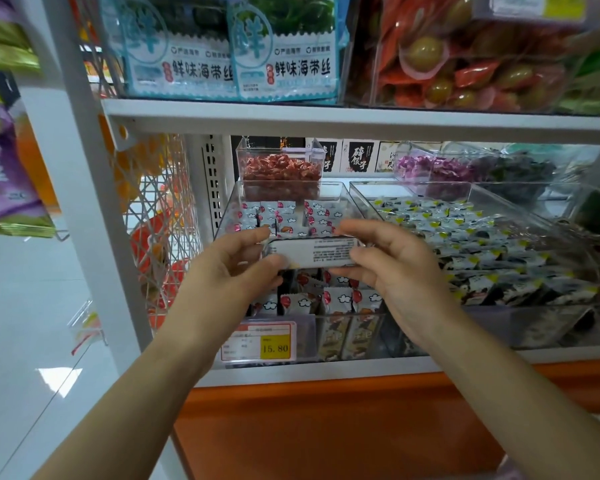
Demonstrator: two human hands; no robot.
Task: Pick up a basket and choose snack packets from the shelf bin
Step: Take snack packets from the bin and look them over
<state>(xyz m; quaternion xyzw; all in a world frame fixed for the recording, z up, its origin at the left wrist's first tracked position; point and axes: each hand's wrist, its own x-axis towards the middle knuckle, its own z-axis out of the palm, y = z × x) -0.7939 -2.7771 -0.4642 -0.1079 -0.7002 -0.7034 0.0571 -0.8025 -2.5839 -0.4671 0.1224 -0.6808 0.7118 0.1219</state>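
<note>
Both hands hold one white snack packet [314, 251], its printed back facing me, just above a clear shelf bin [329, 188]. My left hand [236, 268] pinches the packet's left end between thumb and fingers. My right hand [388, 268] pinches its right end. The bin below holds several small white packets with red marks [326, 299]. No basket is in view.
A second clear bin [499, 258] of dark green and white packets sits to the right. A yellow price tag [274, 348] reading 15.80 hangs on the bin front. The upper shelf [326, 116] carries blue seaweed bags [284, 57]. A wire rack [160, 216] stands on the left.
</note>
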